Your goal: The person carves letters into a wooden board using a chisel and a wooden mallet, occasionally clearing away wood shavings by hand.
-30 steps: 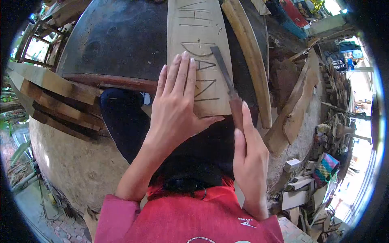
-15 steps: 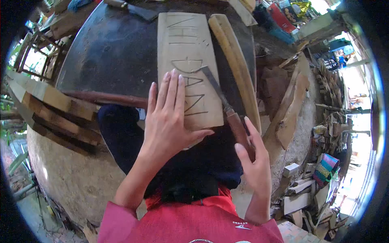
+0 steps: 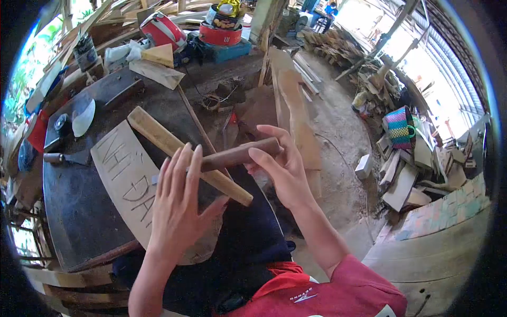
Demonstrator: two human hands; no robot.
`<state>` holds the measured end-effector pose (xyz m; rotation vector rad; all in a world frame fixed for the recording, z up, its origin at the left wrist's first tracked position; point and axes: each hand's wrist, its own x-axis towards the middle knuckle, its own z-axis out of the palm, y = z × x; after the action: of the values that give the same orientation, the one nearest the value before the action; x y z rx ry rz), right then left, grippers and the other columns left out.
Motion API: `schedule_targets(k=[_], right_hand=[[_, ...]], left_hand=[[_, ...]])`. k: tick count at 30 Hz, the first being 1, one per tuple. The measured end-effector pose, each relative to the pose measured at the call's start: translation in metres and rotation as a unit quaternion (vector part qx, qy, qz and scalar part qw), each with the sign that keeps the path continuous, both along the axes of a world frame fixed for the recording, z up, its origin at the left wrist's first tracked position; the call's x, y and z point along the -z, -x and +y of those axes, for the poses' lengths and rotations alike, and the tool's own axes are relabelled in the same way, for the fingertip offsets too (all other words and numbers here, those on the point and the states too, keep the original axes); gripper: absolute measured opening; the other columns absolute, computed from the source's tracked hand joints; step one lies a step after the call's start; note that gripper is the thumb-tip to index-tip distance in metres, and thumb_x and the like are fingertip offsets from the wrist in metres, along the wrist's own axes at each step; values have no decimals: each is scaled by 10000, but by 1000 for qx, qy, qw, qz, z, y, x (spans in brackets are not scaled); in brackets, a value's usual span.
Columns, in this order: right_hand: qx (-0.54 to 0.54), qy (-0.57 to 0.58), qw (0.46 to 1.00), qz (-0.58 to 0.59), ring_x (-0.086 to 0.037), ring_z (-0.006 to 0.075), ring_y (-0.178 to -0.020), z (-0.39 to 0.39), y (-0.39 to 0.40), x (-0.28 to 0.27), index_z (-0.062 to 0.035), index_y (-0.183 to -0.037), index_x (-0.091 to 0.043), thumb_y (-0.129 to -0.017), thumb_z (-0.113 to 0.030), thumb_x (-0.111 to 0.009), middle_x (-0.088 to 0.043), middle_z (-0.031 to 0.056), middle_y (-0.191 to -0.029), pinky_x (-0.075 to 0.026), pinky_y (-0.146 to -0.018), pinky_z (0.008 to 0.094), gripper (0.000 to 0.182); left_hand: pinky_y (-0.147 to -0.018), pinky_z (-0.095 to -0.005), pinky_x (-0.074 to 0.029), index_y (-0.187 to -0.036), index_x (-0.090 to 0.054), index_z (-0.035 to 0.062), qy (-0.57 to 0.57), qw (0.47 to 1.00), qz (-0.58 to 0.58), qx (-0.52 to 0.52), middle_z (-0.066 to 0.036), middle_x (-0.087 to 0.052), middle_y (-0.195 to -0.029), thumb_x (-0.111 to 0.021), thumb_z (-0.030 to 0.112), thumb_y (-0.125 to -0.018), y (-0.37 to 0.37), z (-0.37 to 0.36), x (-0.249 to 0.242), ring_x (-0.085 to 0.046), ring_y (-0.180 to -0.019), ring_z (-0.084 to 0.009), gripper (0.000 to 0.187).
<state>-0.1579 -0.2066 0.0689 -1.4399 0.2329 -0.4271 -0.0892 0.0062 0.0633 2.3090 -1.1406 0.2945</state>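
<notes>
My right hand (image 3: 282, 169) grips the brown wooden handle of a chisel (image 3: 240, 155), held tilted above the board. Outstretched and nearly flat, the fingers of my left hand (image 3: 179, 201) cover most of the chisel blade; whether they touch it or the board is hidden. A wooden board (image 3: 113, 169) with carved letters lies on the dark table, its near part partly behind my left hand. Alongside its right edge is a long wooden stick (image 3: 158, 132), which passes beneath the chisel handle.
On the dark table (image 3: 68, 216) lie another tool with a wide blade (image 3: 76, 157) and a pale curved piece (image 3: 84, 119). Wood blocks, a red-and-white container (image 3: 162, 29) and red tins stand at the back. Planks, a woven bag (image 3: 400, 128) and scrap wood fill the right side.
The view has swung to the right. My right hand has raised the chisel off the carved letters and turned its handle sideways; my left hand is now beside the chisel.
</notes>
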Motion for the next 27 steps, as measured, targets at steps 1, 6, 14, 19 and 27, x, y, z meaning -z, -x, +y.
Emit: schedule_targets(k=[1, 6, 14, 19, 27], right_hand=[[4, 4, 1000, -16, -662, 141, -826, -1, -4, 1, -39, -1346, -457, -927, -142, -710, -656, 65, -1005, -573, -739, 295, 501], [85, 61, 995, -1, -665, 164, -896, -1, -20, -4, -57, -1337, -499, -926, -136, -708, -671, 101, -1076, -568, -748, 297, 468], [58, -43, 996, -52, -631, 212, -996, -22, -37, 18, -53, -1388, -463, -1036, -311, -497, -635, 153, -1183, -516, -849, 321, 437], [29, -20, 999, -6, -594, 187, -942, -22, -48, 41, -18, -1429, -435, -1030, -331, -488, -589, 139, -1202, -496, -876, 309, 510], [9, 51, 997, 49, -620, 186, -908, -4, -74, 52, -23, -1415, -419, -954, -279, -627, -623, 138, -1195, -491, -849, 323, 567]], left_hand=[[-1163, -475, -321, -1514, -300, 30, 17, 999, -43, 13, -207, -418, -1478, -752, 344, -823, -9, -10, 0, -406, -1373, -387, 883], [-911, -452, -530, -1470, -369, 73, 100, 993, -32, 52, -164, -582, -1217, -711, 331, -866, -52, -52, 20, -631, -1065, -370, 741], [-495, -391, -565, -1388, -450, 175, 91, 989, -85, 77, -94, -593, -1009, -613, 372, -903, -80, -64, 46, -706, -703, -262, 549], [-480, -385, -554, -1374, -487, 171, 124, 989, -73, 20, -97, -610, -958, -609, 322, -897, -98, -59, 48, -699, -652, -264, 515], [-468, -389, -546, -1243, -596, 137, 199, 977, -50, -51, -114, -634, -908, -600, 252, -896, -106, -57, 46, -689, -622, -289, 366]])
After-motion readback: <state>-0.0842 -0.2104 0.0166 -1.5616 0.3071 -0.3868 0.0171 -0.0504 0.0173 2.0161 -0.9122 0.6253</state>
